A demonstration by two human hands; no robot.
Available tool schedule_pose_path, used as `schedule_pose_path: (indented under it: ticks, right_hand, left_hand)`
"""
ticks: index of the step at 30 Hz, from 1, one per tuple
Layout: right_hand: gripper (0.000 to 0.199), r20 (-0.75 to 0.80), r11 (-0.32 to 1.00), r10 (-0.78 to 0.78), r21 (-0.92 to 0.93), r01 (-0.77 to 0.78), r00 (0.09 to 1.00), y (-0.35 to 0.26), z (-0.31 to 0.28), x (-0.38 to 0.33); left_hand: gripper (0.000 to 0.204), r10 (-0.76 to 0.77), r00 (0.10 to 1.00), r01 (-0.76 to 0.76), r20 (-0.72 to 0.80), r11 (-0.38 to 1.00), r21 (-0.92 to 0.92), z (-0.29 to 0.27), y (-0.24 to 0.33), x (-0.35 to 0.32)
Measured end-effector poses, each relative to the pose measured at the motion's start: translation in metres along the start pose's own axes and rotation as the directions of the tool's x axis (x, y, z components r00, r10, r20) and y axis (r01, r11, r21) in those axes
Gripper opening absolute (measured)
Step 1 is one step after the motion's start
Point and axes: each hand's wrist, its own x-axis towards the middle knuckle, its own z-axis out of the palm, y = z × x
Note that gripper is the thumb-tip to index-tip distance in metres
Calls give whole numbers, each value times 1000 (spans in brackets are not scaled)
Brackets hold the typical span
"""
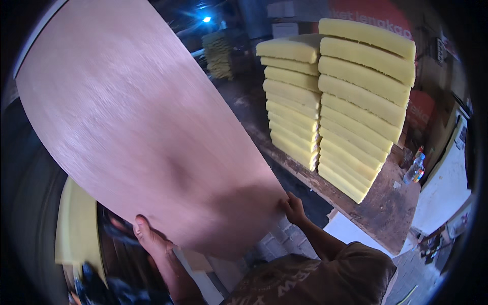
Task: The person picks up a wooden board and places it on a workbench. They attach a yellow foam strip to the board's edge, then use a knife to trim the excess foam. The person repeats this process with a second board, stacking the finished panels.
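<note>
A large, thin, pinkish-brown board that looks like plywood fills the left and middle of the head view, slanting up to the far left. My left hand is closed on its near left edge, the thumb lying on top and the fingers hidden underneath. On the near right edge my right hand grips the same sheet, its fingertips partly out of sight. Shadows fall across the lower part of the sheet's face.
Two tall stacks of yellow foam slabs stand on a worn brown table at right. A clear plastic bottle is near its right edge. More yellow foam shows at lower left. Farther back stands another yellowish stack.
</note>
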Motion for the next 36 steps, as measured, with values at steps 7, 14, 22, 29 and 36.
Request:
schedule_pose_path:
  ticks: [7,14,22,29,36]
  right_hand:
    - [33,-348,999,3,-49,-21,938,-72,18,98]
    - [32,-713,976,-198,-209,65,672,-86,9,189]
    - [34,-803,870,-364,-474,-135,471,-141,-8,268]
    - [26,-792,766,-473,-586,-264,386,-194,-38,306]
    - [24,-809,596,-530,-568,-568,254,-238,-75,335]
  left_hand:
    - [66,-142,953,211,269,945,-251,55,-84,179]
    - [71,-160,845,298,510,934,-199,173,-150,292]
    - [71,-210,748,445,630,862,-241,324,-254,413]
    - [71,-96,559,558,824,779,-287,489,-313,465]
    - [66,72,137,719,988,679,-149,678,-358,460]
